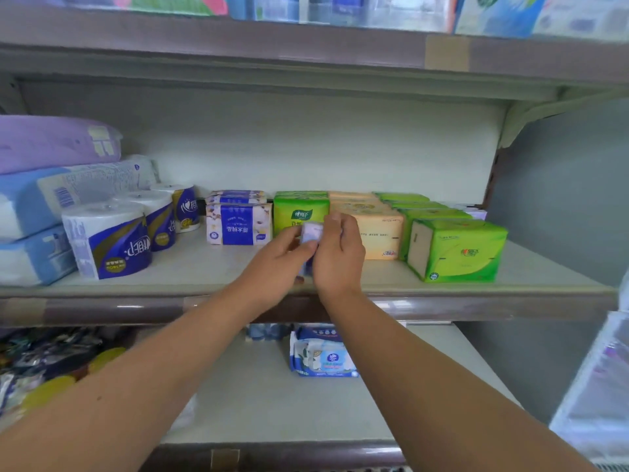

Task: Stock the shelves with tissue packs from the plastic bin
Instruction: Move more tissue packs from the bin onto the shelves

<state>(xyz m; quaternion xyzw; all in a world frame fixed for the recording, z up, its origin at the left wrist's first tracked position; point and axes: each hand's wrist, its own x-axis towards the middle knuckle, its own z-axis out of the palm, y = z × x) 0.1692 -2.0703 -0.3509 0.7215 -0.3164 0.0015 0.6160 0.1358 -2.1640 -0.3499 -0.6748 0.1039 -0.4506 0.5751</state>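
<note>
Both my hands reach over the front of the middle shelf point(204, 267) and hold one small pale-blue and white tissue pack point(312, 233) between them. My left hand point(277, 264) pinches its left side. My right hand point(337, 253) curls over its right side and top. The pack sits upright in front of a green tissue pack point(299, 209); most of it is hidden by my fingers. The plastic bin is out of view.
On the middle shelf stand blue-and-white tissue packs point(238, 223), orange packs point(377, 229), green packs point(456, 250), toilet rolls point(109, 240) and big bundles point(51, 192) at the left. The lower shelf point(442, 362) holds a blue wipes pack point(323, 356).
</note>
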